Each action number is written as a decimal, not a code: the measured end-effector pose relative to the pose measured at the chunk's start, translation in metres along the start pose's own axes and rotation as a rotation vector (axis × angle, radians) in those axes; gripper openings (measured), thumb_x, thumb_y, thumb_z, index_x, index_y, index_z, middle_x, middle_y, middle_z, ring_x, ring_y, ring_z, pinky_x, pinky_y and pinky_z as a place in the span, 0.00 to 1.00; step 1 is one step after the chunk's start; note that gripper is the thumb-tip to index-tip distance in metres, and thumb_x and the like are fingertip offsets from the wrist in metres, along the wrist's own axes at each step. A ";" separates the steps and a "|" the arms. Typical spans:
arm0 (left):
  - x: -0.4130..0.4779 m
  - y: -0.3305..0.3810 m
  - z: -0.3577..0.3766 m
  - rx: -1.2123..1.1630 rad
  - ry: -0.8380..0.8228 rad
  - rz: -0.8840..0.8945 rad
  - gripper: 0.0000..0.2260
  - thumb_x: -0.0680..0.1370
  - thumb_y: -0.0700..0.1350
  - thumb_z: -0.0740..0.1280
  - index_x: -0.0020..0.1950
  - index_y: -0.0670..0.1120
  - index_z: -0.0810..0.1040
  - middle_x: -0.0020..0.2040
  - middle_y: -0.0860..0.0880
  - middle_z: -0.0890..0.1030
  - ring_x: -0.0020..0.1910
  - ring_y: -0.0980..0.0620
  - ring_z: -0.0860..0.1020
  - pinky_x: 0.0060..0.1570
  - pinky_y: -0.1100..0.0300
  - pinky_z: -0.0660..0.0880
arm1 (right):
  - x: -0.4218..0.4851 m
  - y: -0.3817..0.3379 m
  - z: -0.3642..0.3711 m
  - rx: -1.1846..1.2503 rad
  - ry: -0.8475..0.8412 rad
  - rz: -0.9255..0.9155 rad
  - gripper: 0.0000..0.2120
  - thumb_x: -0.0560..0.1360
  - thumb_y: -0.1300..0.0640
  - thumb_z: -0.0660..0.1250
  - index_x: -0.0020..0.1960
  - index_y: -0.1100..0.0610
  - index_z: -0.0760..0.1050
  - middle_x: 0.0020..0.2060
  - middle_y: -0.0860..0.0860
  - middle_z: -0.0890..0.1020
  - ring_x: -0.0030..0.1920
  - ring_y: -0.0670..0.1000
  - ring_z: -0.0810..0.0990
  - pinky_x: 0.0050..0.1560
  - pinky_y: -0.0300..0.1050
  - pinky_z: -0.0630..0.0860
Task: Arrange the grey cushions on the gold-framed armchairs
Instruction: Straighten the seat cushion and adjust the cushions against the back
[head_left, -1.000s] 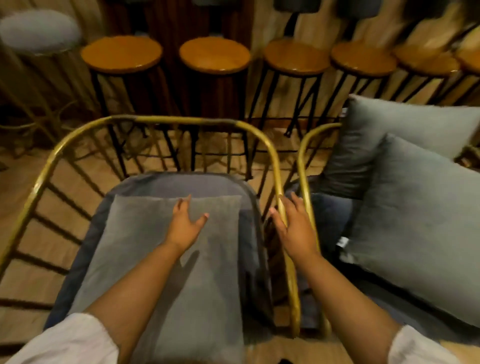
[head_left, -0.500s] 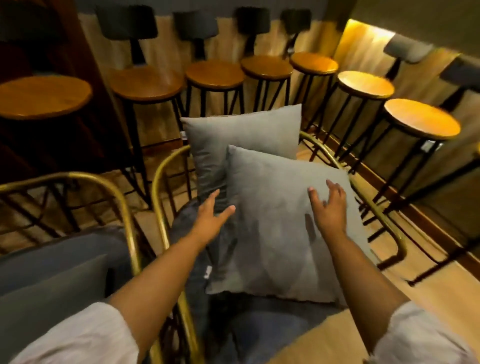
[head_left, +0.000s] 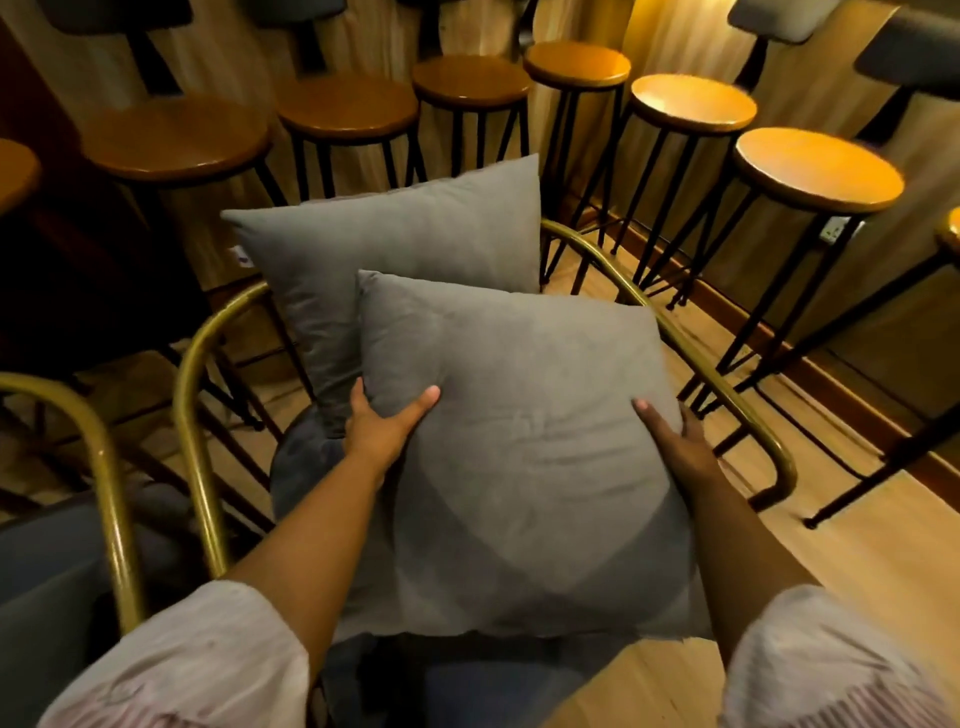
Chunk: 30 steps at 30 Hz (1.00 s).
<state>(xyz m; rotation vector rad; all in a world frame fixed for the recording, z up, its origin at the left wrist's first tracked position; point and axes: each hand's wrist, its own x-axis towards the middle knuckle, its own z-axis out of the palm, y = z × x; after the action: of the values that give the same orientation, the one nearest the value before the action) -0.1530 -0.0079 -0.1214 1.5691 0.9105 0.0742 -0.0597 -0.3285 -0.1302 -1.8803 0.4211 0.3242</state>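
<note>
Two grey cushions rest in the right gold-framed armchair (head_left: 727, 395). The front cushion (head_left: 524, 457) leans against the back cushion (head_left: 405, 260), which stands upright at the chair's back. My left hand (head_left: 382, 423) grips the front cushion's left edge, thumb on its face and fingers behind. My right hand (head_left: 675, 441) clasps its right edge the same way. The left armchair (head_left: 104, 467) shows only its gold rail and part of its dark blue seat at the lower left.
A row of round wooden bar stools (head_left: 691, 101) on black metal legs stands behind and to the right of the armchairs. The nearest one (head_left: 818, 169) is close to the right armrest. Wooden floor (head_left: 857, 551) lies at the lower right.
My view swung from the left armchair to the right one. Both hands left the left chair, reached over, and closed on the sides of the front cushion.
</note>
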 end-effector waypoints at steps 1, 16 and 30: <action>0.002 -0.004 0.000 0.003 0.008 0.007 0.62 0.47 0.71 0.72 0.77 0.56 0.51 0.75 0.46 0.64 0.72 0.41 0.66 0.70 0.43 0.66 | 0.000 0.006 0.001 0.010 0.012 0.009 0.48 0.63 0.31 0.69 0.75 0.50 0.56 0.70 0.55 0.69 0.64 0.60 0.72 0.60 0.52 0.70; -0.074 0.048 -0.065 -0.274 0.067 0.378 0.33 0.70 0.50 0.74 0.73 0.50 0.65 0.66 0.50 0.75 0.61 0.50 0.75 0.58 0.56 0.74 | -0.085 -0.080 0.001 0.191 0.058 -0.266 0.40 0.63 0.37 0.74 0.69 0.51 0.67 0.56 0.48 0.76 0.53 0.51 0.76 0.51 0.48 0.73; -0.159 0.020 -0.351 -0.306 0.467 0.395 0.34 0.69 0.55 0.73 0.72 0.51 0.66 0.67 0.48 0.75 0.62 0.47 0.75 0.57 0.56 0.73 | -0.252 -0.163 0.209 0.147 -0.371 -0.437 0.35 0.63 0.39 0.75 0.64 0.56 0.73 0.54 0.49 0.79 0.52 0.50 0.78 0.50 0.45 0.74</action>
<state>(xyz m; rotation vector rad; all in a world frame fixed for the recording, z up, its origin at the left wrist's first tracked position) -0.4377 0.1872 0.0507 1.4427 0.8783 0.8506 -0.2188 -0.0478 0.0431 -1.6677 -0.2106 0.3260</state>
